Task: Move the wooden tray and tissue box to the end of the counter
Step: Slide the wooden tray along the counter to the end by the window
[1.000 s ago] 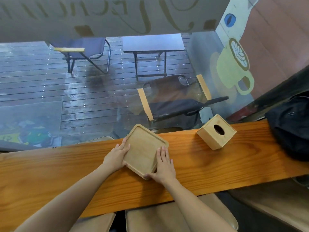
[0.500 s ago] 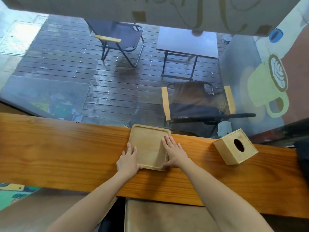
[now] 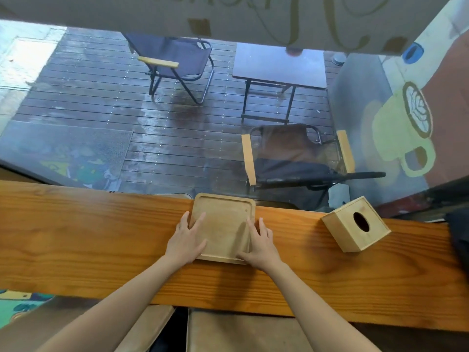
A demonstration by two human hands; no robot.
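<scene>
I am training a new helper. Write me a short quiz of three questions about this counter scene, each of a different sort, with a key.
1. True or false: the tissue box stands on the tray.
2. Which hands touch the tray? A) left only B) right only C) both
3. Fill in: the hole in the top of the box is ____ in shape.

Key
1. False: the box stands apart, to the right of the tray, on the counter.
2. C: the left hand and right hand lie flat on its two sides.
3. Oval.
</scene>
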